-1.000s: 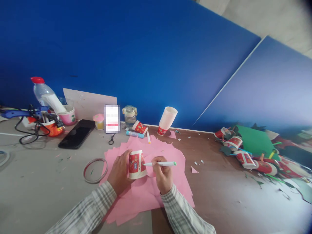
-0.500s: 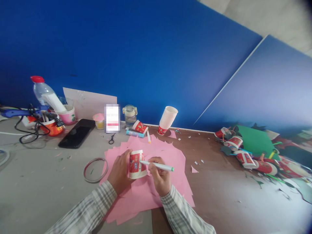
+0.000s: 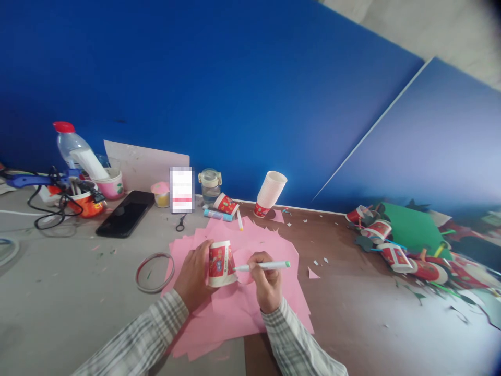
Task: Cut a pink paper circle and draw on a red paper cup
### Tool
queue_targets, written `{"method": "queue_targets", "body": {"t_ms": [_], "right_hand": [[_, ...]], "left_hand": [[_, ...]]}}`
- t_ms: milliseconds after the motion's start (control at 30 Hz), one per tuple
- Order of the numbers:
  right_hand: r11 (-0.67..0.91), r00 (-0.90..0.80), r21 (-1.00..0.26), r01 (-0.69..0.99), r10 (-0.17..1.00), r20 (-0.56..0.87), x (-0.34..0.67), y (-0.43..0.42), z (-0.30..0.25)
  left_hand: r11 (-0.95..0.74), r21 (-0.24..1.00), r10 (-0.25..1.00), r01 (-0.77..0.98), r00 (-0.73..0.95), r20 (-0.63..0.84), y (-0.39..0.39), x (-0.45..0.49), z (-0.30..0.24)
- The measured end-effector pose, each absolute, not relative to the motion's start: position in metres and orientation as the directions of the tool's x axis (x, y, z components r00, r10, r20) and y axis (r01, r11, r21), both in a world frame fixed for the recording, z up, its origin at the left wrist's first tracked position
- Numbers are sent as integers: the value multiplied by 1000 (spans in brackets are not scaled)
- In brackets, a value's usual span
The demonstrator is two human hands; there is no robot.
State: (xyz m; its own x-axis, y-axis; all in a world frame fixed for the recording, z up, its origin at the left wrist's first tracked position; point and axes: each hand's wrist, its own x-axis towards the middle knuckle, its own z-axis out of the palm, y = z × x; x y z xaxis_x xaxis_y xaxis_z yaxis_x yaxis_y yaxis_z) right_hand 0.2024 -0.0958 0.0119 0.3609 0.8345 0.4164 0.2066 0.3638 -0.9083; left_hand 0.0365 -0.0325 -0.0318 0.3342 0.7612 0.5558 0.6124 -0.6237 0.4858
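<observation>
On pink paper (image 3: 250, 313): we are holding a cup (image 3: 221, 263).
Left hand (image 3: 193, 277): fingers clasping it.
Right hand (image 3: 269, 284): fingers pinching a marker (image 3: 270, 266).

No writing can be read anywhere. The red-and-white paper cup (image 3: 219, 263) at the centre bears a printed panel whose marks are too small to make out (likewise the cups (image 3: 385, 245) lying at the right). The white box (image 3: 182, 189) at the back of the desk (image 3: 58, 292) is pixelated.
</observation>
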Motion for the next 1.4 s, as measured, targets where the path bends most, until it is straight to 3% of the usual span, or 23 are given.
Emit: {"method": "queue_targets", "body": {"t_ms": [367,733,1000,1400], "right_hand": [[485,171,-821,301,820,546,190,-95,7],[421,195,-817,394,831,522,200,-98,17],[418,246,-865,278,840,484,205,-95,17],[362,227,-835,415,848,480,204,-94,16]], "left_hand": [[-634,486,753,602,336,566,-34,38,-27],[-634,456,750,624,353,559,-33,36,-30],[-626,459,757,631,348,553,-33,36,-31],[-619,463,767,635,360,532,-32,36,-32]]}}
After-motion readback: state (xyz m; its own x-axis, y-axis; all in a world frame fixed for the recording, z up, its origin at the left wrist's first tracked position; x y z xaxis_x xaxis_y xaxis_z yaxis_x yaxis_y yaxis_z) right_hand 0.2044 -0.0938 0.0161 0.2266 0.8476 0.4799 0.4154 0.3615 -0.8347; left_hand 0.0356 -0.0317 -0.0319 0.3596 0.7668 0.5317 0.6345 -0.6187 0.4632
